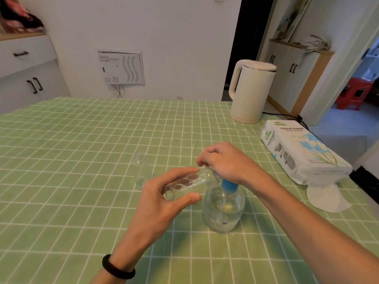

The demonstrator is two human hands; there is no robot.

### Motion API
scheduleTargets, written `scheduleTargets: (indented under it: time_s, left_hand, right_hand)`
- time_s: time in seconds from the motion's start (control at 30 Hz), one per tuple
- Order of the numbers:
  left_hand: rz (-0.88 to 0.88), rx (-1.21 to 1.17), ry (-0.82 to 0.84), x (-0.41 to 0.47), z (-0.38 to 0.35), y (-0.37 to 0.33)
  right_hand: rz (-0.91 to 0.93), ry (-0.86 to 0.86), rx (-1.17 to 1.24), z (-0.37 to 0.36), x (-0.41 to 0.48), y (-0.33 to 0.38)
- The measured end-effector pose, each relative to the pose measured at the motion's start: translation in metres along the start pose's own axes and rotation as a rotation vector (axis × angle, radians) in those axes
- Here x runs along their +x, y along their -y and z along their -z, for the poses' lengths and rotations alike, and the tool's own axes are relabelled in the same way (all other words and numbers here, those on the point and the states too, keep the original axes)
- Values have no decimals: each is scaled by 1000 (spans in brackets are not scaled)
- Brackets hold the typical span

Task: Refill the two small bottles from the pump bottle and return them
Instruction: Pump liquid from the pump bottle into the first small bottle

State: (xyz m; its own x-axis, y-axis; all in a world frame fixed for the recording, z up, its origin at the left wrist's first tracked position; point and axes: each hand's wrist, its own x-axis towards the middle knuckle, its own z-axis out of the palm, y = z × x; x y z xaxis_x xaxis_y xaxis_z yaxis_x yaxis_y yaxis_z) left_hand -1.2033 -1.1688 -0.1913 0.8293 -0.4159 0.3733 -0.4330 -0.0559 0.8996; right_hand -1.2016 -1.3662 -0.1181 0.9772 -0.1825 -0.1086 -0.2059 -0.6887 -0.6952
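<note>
A clear round pump bottle (224, 210) with a blue collar stands on the green checked tablecloth, holding some clear liquid. My right hand (223, 160) rests on top of its pump head, fingers curled over it; the pump head itself is hidden. My left hand (162, 197) grips a small clear bottle (190, 183), tilted on its side, with its mouth against the pump under my right hand. A second small clear bottle (140, 171) stands upright and uncapped just behind and left of my left hand.
A cream electric kettle (251, 91) stands at the back right, its black cord trailing right. A tissue paper pack (303, 152) lies along the right edge, with a white tissue (326, 198) under its near end. White cabinets line the wall at left.
</note>
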Motion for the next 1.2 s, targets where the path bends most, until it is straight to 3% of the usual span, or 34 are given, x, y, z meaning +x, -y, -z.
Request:
scheduleTargets:
  time_s: [0.43, 0.73, 0.97, 1.2]
  left_hand:
    - [40, 11, -14, -4, -4, 6]
    - [27, 3, -9, -1, -2, -3]
    - [34, -25, -19, -3, -5, 3]
    - [39, -27, -16, -5, -5, 2]
  right_hand:
    - [-4, 8, 27, -5, -2, -6]
    - [7, -59, 501, 2, -5, -3]
    - [40, -94, 375, -9, -1, -11]
    - [25, -52, 402, -11, 0, -16]
